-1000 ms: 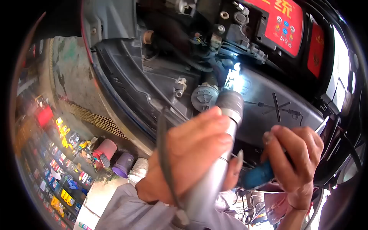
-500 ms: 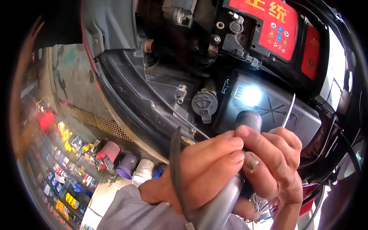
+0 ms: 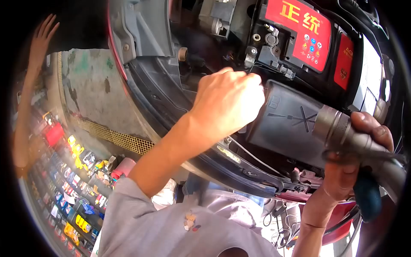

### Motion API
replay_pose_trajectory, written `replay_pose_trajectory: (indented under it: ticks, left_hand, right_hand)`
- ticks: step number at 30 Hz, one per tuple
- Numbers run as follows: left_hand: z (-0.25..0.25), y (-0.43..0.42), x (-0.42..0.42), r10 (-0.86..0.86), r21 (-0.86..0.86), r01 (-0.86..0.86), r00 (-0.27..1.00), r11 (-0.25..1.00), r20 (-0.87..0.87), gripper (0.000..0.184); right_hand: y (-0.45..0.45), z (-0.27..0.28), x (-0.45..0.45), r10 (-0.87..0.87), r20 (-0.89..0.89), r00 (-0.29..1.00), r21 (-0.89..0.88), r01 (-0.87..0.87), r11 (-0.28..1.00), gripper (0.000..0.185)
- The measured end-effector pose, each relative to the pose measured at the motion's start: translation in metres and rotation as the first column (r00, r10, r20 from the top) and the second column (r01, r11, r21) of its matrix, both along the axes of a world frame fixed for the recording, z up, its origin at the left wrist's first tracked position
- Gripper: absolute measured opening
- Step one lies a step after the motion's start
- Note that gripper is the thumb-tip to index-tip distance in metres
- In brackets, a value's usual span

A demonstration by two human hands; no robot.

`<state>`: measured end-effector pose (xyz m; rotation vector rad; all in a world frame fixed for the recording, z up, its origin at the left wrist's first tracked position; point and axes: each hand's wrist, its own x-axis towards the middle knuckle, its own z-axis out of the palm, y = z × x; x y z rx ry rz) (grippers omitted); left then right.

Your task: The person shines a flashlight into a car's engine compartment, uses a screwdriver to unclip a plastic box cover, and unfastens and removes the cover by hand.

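My left hand (image 3: 229,100) reaches over the front of an engine bay, back of the hand up, fingers curled down and hidden. It covers the spot beside the black fuse-box-like cover (image 3: 287,128), where a washer-fluid cap showed earlier. At the right, my right hand (image 3: 342,171) grips a grey metal flashlight (image 3: 338,128) lying across the cover's right end. A dark, blurred strap crosses the flashlight. Below it sticks out a teal, rounded handle-like piece (image 3: 368,199); what it belongs to is unclear.
A battery with a red label (image 3: 299,30) sits behind the cover. The bumper edge (image 3: 239,171) curves along the front. Far left, an arm with a raised hand (image 3: 45,32) appears, perhaps a reflection. Stocked shelves (image 3: 77,205) and loose cables (image 3: 282,222) lie beyond.
My hands, together on the flashlight before, are now apart. The left has moved up and over the engine bay; the right has carried the flashlight to the right. The bright spot on the cover is gone.
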<state>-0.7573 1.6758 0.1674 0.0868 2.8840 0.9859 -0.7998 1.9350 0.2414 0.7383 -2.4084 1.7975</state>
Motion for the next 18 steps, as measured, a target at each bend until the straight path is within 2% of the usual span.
replay_pose_trajectory:
  ticks: [2,3,4,6,7,8,11,12,16,18]
  left_hand:
    - [-0.011,-0.001,-0.005,-0.139,0.006,0.139,0.990,0.990,0.032,0.013]
    - [-0.014,0.001,-0.004,-0.205,0.014,0.204,0.977,0.979,0.056,0.012]
    - [-0.018,0.005,-0.001,-0.174,0.069,0.171,0.984,0.983,0.047,0.014]
    - [-0.021,0.013,0.009,-0.082,-0.089,0.074,0.992,0.993,-0.093,0.016]
    - [-0.022,0.017,0.014,-0.044,-0.158,0.017,0.985,0.987,-0.167,0.017]
    - [-0.026,0.020,0.014,0.022,-0.108,-0.045,0.979,0.993,-0.204,0.020]
    - [-0.027,0.017,0.015,0.033,-0.086,-0.052,0.978,0.995,-0.208,0.020]
    - [-0.028,0.013,0.014,0.036,0.012,-0.035,0.991,0.999,-0.126,0.020]
    - [-0.022,0.020,0.012,0.032,-0.033,-0.035,0.997,0.999,-0.074,0.020]
    - [-0.022,0.020,0.011,0.024,-0.053,-0.028,0.997,0.998,-0.068,0.021]
  right_hand:
    - [-0.003,0.002,-0.001,-0.032,-0.028,0.999,-0.010,0.031,0.999,0.068]
    - [0.000,0.004,0.001,-0.019,0.045,0.999,-0.032,0.020,0.999,0.067]
    - [0.004,0.007,0.004,-0.007,0.119,0.993,-0.055,0.014,0.998,0.066]
    - [0.001,0.022,0.006,-0.022,0.286,0.958,-0.049,0.038,0.998,0.066]
    - [-0.003,0.021,0.007,-0.026,0.317,0.948,-0.097,0.060,0.993,0.066]
    - [-0.008,0.015,0.009,-0.027,0.338,0.941,-0.159,0.086,0.983,0.067]
    - [-0.012,0.010,0.011,-0.012,0.378,0.926,-0.281,0.127,0.951,0.066]
    - [-0.009,0.010,0.012,0.007,0.383,0.924,-0.305,0.119,0.945,0.066]
    - [0.004,0.013,0.019,-0.007,0.375,0.927,-0.270,0.116,0.956,0.066]
    - [0.020,0.020,0.016,0.065,0.433,0.899,-0.198,0.024,0.980,0.067]
